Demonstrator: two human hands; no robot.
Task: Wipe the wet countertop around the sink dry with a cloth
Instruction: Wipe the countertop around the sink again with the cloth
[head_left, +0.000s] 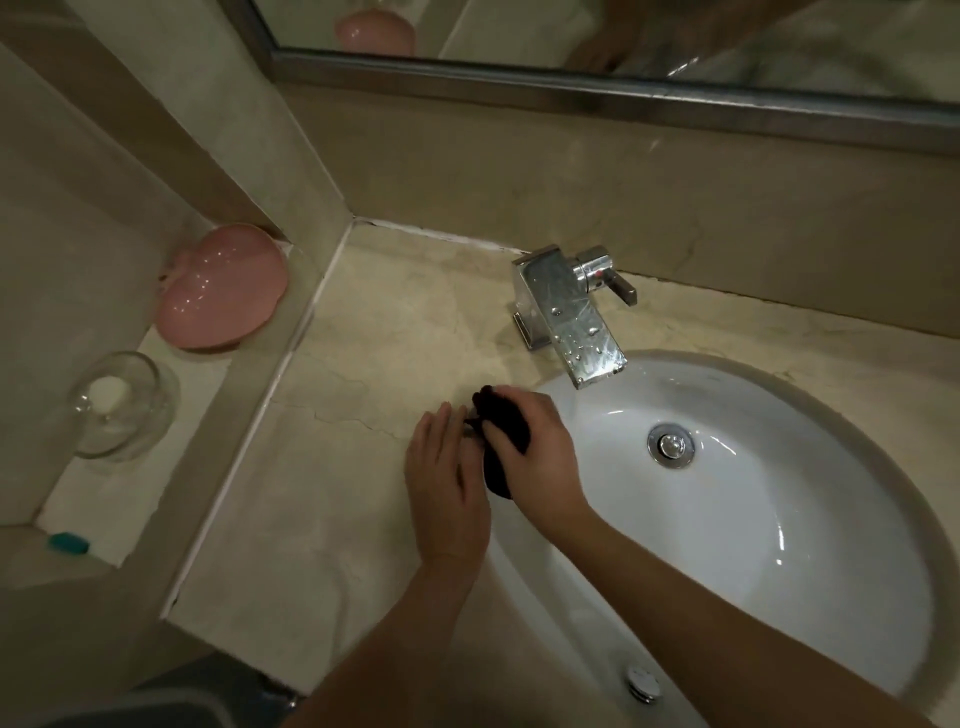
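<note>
Cloth (506, 441): dark, bunched into a wad, lying at the left rim of the sink (810, 670), on the desk (332, 499) where stone meets basin edge. Right hand (535, 457) is gripping it from above, fingers curled over the wad and pressing down. Left hand (449, 483) is lying just left of the cloth, fingers fairly straight and close together, fingertips touching or nearly touching the cloth's left edge; exact contact is hard to tell, and whether it is holding a fold cannot be told.

Progress, judged: the wiping is under way on the strip left of the sink. The desk surface left of the sink is looking matte with veining and a hairline crack, no obvious puddles; the light is dim, so thin films may be going unseen. Faucet (571, 312), behind the sink, is carrying clear droplets on its top face, so water is remaining at least there. The desk behind the sink around the faucet base, and the stretch to the right of the sink, are showing no cloth contact now; their wetness cannot be judged.

Left to do, as an estimate: the band behind the sink, the right side and the front rim.

Off the desk, on a lower ledge left of the sink: pink dish (223, 288), glass bowl (122, 405).
</note>
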